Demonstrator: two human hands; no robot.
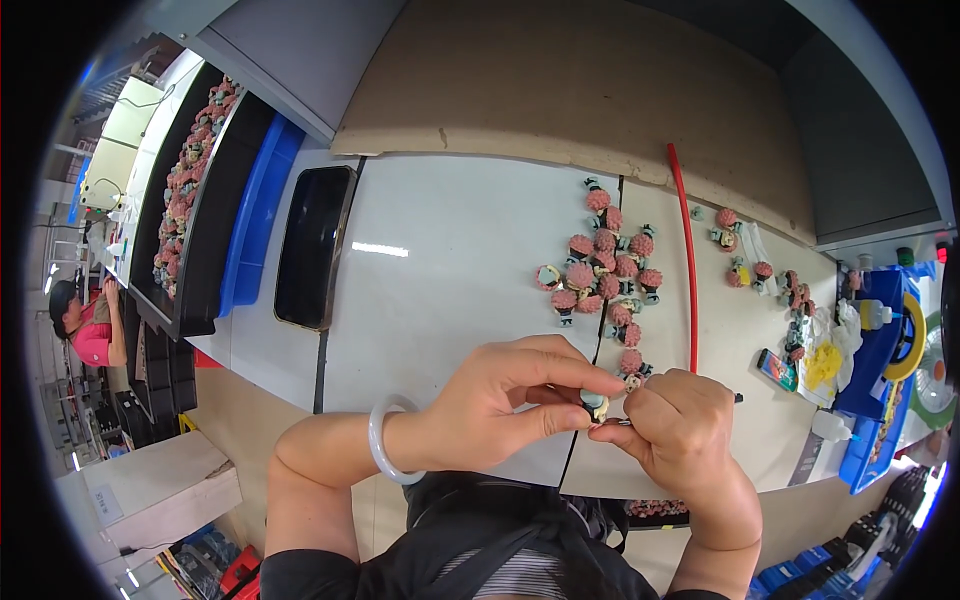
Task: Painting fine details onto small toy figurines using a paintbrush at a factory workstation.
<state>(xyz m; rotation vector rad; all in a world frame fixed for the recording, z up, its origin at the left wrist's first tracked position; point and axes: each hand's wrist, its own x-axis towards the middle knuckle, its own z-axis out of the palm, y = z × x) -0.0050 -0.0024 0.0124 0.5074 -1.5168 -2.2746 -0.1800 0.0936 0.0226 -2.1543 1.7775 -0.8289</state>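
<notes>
My left hand (520,400) pinches a small figurine (594,404) with a pale blue-grey top and a black part between thumb and fingertips. Closed up against it, my right hand (680,420) grips a thin tool (738,398); only its dark end shows past the knuckles, so its kind is hidden. Its other end seems to meet the figurine, though the fingers cover most of that spot. Just beyond my hands, a loose cluster of small pink-haired figurines (604,262) lies on the white table (430,290).
A red rod (684,250) lies right of the cluster. At left are a black phone (314,248), a blue tray (262,215) and a black tray (200,250) full of figurines. Bottles (830,427), yellow material (823,365) and blue bins (868,440) stand at right. Another person (90,325) sits far left.
</notes>
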